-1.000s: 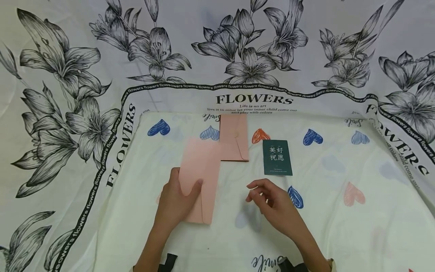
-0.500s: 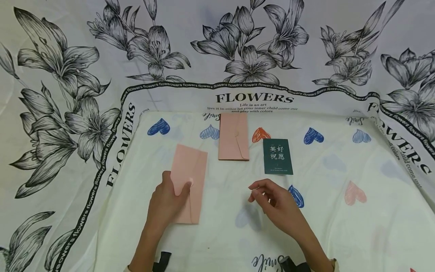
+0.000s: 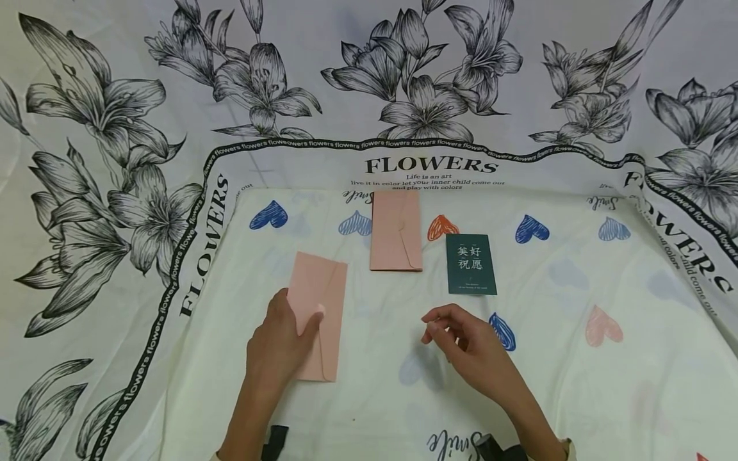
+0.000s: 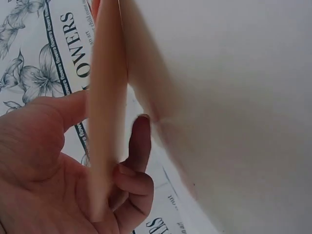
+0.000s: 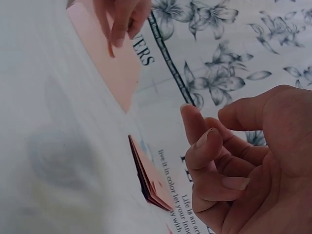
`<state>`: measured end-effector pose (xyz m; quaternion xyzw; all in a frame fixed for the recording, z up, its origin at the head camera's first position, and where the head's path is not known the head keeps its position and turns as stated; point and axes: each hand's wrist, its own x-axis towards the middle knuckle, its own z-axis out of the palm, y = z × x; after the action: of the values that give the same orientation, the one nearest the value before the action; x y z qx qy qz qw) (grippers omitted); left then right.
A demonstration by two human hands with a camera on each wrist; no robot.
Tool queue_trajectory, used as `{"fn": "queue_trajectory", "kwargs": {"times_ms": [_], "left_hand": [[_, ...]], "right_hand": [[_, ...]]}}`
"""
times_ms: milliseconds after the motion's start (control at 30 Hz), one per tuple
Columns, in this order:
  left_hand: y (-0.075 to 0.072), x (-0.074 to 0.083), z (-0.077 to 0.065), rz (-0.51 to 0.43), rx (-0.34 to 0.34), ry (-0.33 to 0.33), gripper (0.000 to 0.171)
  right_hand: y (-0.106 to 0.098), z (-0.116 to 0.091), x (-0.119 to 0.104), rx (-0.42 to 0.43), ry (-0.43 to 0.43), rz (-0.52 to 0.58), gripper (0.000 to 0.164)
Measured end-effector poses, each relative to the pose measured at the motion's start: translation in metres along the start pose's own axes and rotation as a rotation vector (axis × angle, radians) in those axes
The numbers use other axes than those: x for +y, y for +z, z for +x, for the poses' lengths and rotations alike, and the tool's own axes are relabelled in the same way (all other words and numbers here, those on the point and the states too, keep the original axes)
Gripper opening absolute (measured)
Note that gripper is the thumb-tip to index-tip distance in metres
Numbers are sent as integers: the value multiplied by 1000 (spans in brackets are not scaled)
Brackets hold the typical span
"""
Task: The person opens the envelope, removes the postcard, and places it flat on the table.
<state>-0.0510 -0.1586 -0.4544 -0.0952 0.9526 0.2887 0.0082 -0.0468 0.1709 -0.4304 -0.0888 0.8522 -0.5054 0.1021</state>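
Observation:
A pink envelope (image 3: 324, 288) is gripped by my left hand (image 3: 277, 342), thumb on its face and fingers behind the left edge. In the left wrist view the envelope (image 4: 108, 97) appears edge-on between thumb and fingers. My right hand (image 3: 469, 346) holds nothing; its fingers hang loosely curled over the cloth. Beyond the hands lies a second pink envelope (image 3: 394, 234), which the right wrist view shows as a small stack (image 5: 150, 178) of layers. To its right is a dark green card (image 3: 471, 264) with white Chinese characters, just past my right fingertips.
A pale cloth (image 3: 369, 416) printed with hearts and "Smile" covers the work surface. Around it spreads a white cloth (image 3: 277, 160) with black flower drawings and lettering. Black straps (image 3: 275, 442) show near both wrists.
My left hand has moved left and a little toward me with the pink envelope, which now lies lower and apart from the back stack. The right hand has hardly moved.

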Motion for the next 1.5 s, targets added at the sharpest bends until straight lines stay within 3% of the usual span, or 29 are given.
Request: {"fn": "queue_trajectory", "kwargs": {"times_ms": [367, 600, 933, 1200, 1367, 1500], "left_hand": [[-7, -1, -6, 64, 1, 3, 80], [-9, -1, -8, 46, -14, 12, 79], [-10, -2, -9, 3, -38, 36, 80], [-7, -7, -9, -2, -38, 53, 81], [-6, -7, -9, -8, -40, 59, 82], [-7, -6, -11, -9, -40, 51, 83]], "right_hand": [[-5, 3, 1, -7, -45, -70, 11], [-12, 11, 1, -29, -107, -99, 10], [-31, 72, 9, 34, -98, -246, 23], [-28, 123, 12, 99, -77, -369, 28], [-22, 148, 9, 132, -2, -482, 38], [-16, 165, 10, 108, 64, -519, 46]]}}
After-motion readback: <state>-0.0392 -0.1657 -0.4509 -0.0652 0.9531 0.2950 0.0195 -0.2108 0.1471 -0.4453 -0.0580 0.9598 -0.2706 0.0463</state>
